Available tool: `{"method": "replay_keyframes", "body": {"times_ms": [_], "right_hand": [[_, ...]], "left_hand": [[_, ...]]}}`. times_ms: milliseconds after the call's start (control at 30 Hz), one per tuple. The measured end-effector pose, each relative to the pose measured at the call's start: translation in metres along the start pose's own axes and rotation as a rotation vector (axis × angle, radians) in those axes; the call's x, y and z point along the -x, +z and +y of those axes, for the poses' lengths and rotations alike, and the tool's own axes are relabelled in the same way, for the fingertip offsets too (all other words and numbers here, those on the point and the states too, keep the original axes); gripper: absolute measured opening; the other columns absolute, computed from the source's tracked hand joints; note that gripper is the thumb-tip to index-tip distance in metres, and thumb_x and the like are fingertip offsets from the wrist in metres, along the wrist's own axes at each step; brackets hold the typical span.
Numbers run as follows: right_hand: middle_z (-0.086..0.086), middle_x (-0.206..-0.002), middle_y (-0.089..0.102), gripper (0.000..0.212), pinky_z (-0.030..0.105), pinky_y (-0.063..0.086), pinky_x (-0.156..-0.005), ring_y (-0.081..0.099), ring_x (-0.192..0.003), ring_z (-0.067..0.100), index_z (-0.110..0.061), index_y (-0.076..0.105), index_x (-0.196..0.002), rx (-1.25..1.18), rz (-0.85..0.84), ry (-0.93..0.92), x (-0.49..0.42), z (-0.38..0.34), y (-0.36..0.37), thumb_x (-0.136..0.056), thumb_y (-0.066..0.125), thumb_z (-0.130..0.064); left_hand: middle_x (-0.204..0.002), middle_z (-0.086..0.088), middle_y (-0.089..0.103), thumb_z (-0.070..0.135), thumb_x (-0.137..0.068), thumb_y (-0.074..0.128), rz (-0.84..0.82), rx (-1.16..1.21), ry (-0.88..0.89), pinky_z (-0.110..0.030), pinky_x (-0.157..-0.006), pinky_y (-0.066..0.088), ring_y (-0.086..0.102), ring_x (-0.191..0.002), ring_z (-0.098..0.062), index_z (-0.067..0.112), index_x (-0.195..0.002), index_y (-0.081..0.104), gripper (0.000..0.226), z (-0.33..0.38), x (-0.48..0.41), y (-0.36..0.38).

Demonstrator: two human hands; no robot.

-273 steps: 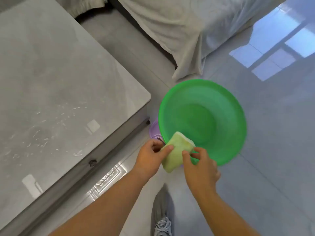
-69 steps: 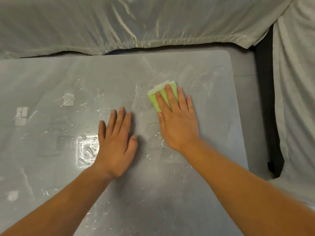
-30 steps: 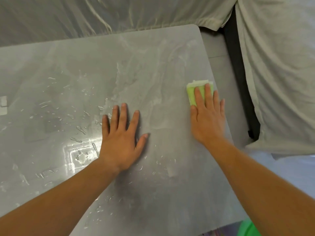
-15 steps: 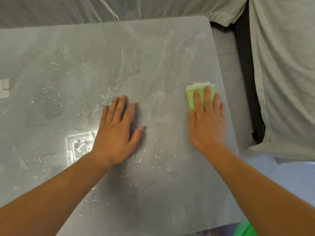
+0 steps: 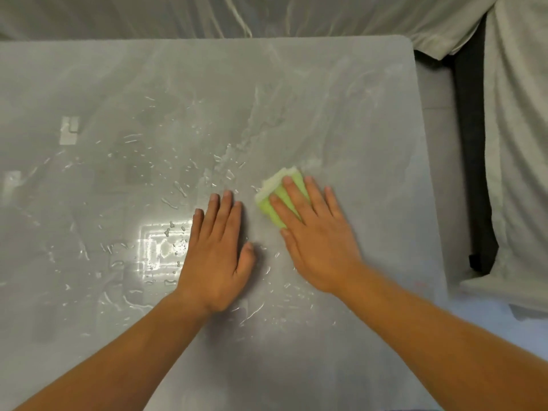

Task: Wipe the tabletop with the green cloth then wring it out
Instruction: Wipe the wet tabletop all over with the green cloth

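The folded green cloth [image 5: 274, 198] lies flat on the grey tabletop [image 5: 341, 114], near its middle. My right hand [image 5: 318, 232] presses down on the cloth with its fingers spread over it; only the cloth's far and left edges show. My left hand [image 5: 218, 250] rests palm down on the bare tabletop just left of the cloth, fingers together, holding nothing. Water drops and wet streaks [image 5: 166, 241] cover the table's left and middle.
A pale sheet-covered sofa [image 5: 207, 16] runs along the table's far edge and down the right side [image 5: 519, 143]. A dark gap [image 5: 474, 173] and a strip of grey floor [image 5: 433, 84] separate the table's right edge from it.
My right hand has slid the cloth leftward from the table's right edge to beside my left hand. The left hand has stayed flat on the table.
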State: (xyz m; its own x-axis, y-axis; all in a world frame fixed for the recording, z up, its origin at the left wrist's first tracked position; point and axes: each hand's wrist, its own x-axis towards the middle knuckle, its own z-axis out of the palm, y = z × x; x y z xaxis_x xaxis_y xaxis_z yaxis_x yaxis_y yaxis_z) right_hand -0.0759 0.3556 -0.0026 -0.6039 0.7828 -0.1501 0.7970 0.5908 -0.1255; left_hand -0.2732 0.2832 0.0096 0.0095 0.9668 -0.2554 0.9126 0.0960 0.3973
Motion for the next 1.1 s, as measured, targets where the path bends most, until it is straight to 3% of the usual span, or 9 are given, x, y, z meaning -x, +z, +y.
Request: {"method": "replay_keyframes", "body": {"times_ms": [133, 333, 500, 567, 733, 800, 867, 967, 1100], "right_hand": [[0.002, -0.169, 0.007, 0.057, 0.055, 0.015, -0.123, 0.005, -0.155, 0.033, -0.031, 0.016, -0.159, 0.036, -0.092, -0.299, 0.029, 0.018, -0.004, -0.104, 0.027, -0.041], [0.003, -0.169, 0.008, 0.057, 0.057, 0.010, -0.123, 0.007, -0.154, 0.035, -0.029, 0.020, -0.158, -0.060, 0.022, 0.089, -0.044, -0.005, -0.006, -0.103, 0.019, -0.041], [0.002, -0.169, 0.001, 0.058, 0.057, 0.010, -0.123, -0.002, -0.155, 0.033, -0.031, 0.012, -0.159, 0.024, -0.112, -0.272, 0.052, -0.004, -0.001, -0.104, 0.027, -0.041], [0.001, -0.169, 0.004, 0.058, 0.058, 0.013, -0.122, 0.004, -0.155, 0.033, -0.033, 0.012, -0.159, 0.066, -0.121, -0.302, 0.056, 0.022, 0.000, -0.103, 0.026, -0.042], [0.003, -0.169, 0.007, 0.057, 0.058, 0.011, -0.122, 0.007, -0.154, 0.035, -0.028, 0.017, -0.158, -0.063, 0.005, 0.250, 0.028, 0.018, -0.002, -0.102, 0.018, -0.041], [0.006, -0.169, 0.007, 0.057, 0.059, 0.013, -0.121, 0.006, -0.154, 0.037, -0.026, 0.019, -0.158, -0.046, 0.021, 0.209, 0.060, -0.019, 0.008, -0.103, 0.023, -0.040], [0.004, -0.169, 0.006, 0.058, 0.060, 0.015, -0.121, 0.005, -0.154, 0.036, -0.028, 0.020, -0.158, -0.043, -0.034, 0.047, 0.102, -0.045, 0.013, -0.103, 0.030, -0.041], [0.001, -0.169, 0.008, 0.057, 0.059, 0.013, -0.122, 0.007, -0.155, 0.033, -0.032, 0.020, -0.158, -0.022, -0.065, -0.040, 0.118, -0.029, 0.015, -0.103, 0.032, -0.041], [0.002, -0.168, 0.012, 0.057, 0.056, 0.011, -0.122, 0.013, -0.153, 0.035, -0.030, 0.020, -0.158, -0.102, 0.062, 0.421, 0.084, 0.021, 0.010, -0.102, 0.025, -0.041]], "left_hand": [[-0.165, -0.004, -0.005, 0.041, -0.095, 0.017, -0.004, 0.010, 0.012, -0.049, -0.123, 0.002, -0.014, -0.151, -0.018, 0.011, -0.157, 0.011, 0.069, -0.001, 0.001, -0.003], [-0.166, -0.001, -0.004, 0.049, -0.097, 0.014, -0.017, 0.102, 0.036, -0.042, -0.123, -0.005, -0.015, -0.150, -0.012, 0.013, -0.157, 0.011, 0.070, -0.004, 0.004, -0.008], [-0.165, -0.001, -0.010, 0.065, -0.095, 0.004, -0.099, 0.076, 0.061, -0.039, -0.122, -0.008, -0.021, -0.149, -0.011, 0.015, -0.157, 0.006, 0.080, -0.007, 0.005, -0.018], [-0.163, -0.003, -0.018, 0.068, -0.093, 0.003, -0.132, -0.013, 0.063, -0.042, -0.122, -0.010, -0.027, -0.147, -0.014, 0.014, -0.156, 0.000, 0.083, -0.007, 0.005, -0.016], [-0.164, -0.007, -0.014, 0.067, -0.095, 0.006, -0.076, -0.135, 0.036, -0.045, -0.122, -0.009, -0.023, -0.148, -0.021, 0.010, -0.157, 0.005, 0.084, -0.004, 0.005, -0.005], [-0.165, -0.008, -0.010, 0.066, -0.095, 0.005, -0.043, -0.114, 0.029, -0.044, -0.121, -0.011, -0.021, -0.149, -0.021, 0.012, -0.157, 0.009, 0.082, 0.000, 0.009, -0.001], [-0.166, -0.009, -0.004, 0.060, -0.098, 0.012, -0.020, -0.071, 0.055, -0.043, -0.122, -0.009, -0.017, -0.150, -0.021, 0.014, -0.156, 0.018, 0.075, 0.007, 0.018, 0.001], [-0.166, -0.008, 0.004, 0.053, -0.100, 0.023, -0.016, -0.003, 0.093, -0.044, -0.123, 0.000, -0.012, -0.151, -0.019, 0.016, -0.151, 0.032, 0.064, 0.020, 0.037, 0.005], [-0.166, -0.010, 0.002, 0.056, -0.098, 0.018, -0.041, -0.057, 0.075, -0.046, -0.122, -0.002, -0.012, -0.151, -0.022, 0.018, -0.153, 0.028, 0.068, 0.031, 0.050, 0.016]]}}
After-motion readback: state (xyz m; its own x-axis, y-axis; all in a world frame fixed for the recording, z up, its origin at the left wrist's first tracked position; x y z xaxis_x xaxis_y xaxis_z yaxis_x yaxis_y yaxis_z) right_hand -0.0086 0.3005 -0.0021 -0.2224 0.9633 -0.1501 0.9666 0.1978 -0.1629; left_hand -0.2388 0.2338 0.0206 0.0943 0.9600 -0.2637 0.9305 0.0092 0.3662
